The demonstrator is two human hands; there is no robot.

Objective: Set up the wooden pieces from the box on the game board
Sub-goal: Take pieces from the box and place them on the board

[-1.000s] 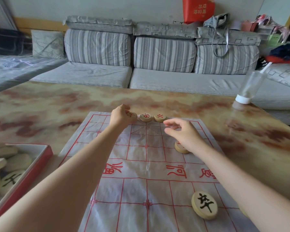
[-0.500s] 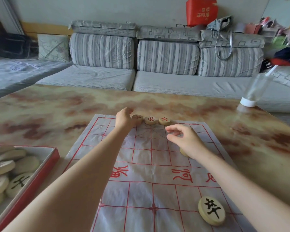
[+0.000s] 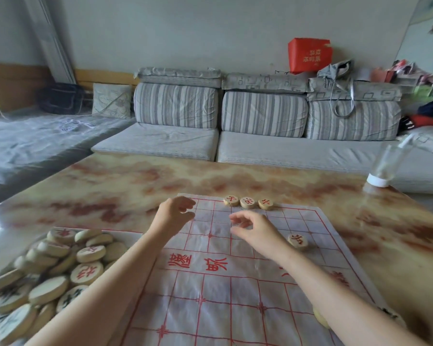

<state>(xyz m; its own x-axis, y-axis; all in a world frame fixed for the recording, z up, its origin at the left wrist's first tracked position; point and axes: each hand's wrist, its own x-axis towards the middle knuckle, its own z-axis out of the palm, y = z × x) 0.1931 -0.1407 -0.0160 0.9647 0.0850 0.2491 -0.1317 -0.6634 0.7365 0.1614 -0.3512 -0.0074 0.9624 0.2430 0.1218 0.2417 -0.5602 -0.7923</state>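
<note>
Change: Withdrawn from the far row since the earlier frame, the left hand [image 3: 175,212] is now held apart from it, to its left; the right hand [image 3: 254,229] has been shifted off a lone red-marked piece [image 3: 298,241], which is now uncovered.
Meaning: three red-marked discs [image 3: 248,203] are judged placed, side by side on the far edge of the game board [image 3: 225,295]; setup is barely begun.
Left fingers: loosely curled, nothing seen held.
Right fingers: curved, thumb and forefinger slightly parted, nothing gripped.
Supply: most wooden pieces [image 3: 60,270] are heaped in the box [image 3: 125,232] at the near left.
Around: an upturned clear bottle [image 3: 385,168] is stood on the marbled surface [image 3: 110,196], well apart from the board.
Obstruction: a near piece [image 3: 320,318] is largely hidden by the right forearm; the left forearm is laid between box and board.
</note>
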